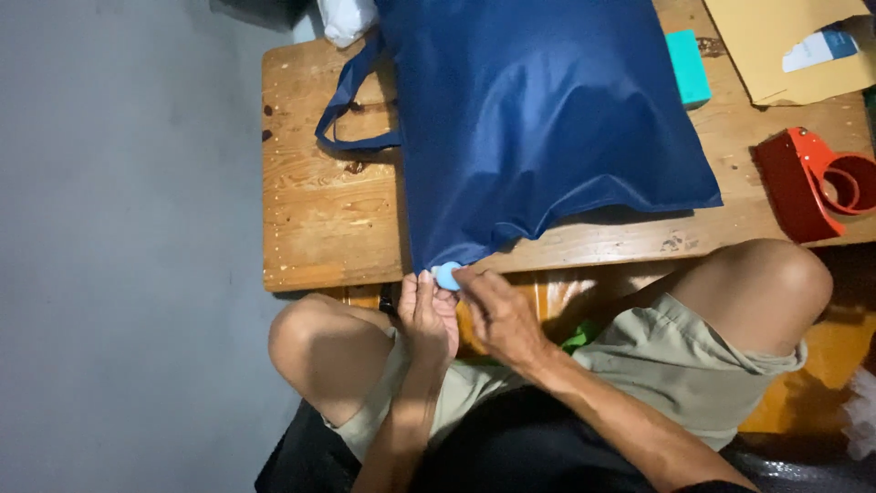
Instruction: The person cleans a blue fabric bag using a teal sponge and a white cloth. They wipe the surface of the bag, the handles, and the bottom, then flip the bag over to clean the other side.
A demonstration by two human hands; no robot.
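A: Navy-blue glossy fabric bag (547,119) lies flat on the worn wooden bench top (315,228); one corner hangs over the near edge, loop handles to the far left.

B: Hands?

A: Both at that corner. The right hand (500,315) pinches a small round light-blue disc (447,275) between thumb and fingertips, closed on it, pressing it against the cloth. The left hand (427,315) is cupped just beneath, fingers half curled, touching the corner's underside. Whether it actually grips the fabric, cannot tell.

B: Progress?

A: Judged early to middle. The disc sits at the corner, but I cannot tell if it is fixed. No other disc shows on the bag; the remaining corners look untouched.

B: Condition of the bag?

A: Smooth, with a slight sheen and broad soft creases; it appears empty or nearly so.

B: Surroundings?

A: Red plastic tape dispenser (812,183) at right, teal box (686,66) partly under the bag, brown cardboard envelope (776,41) at the far right corner.
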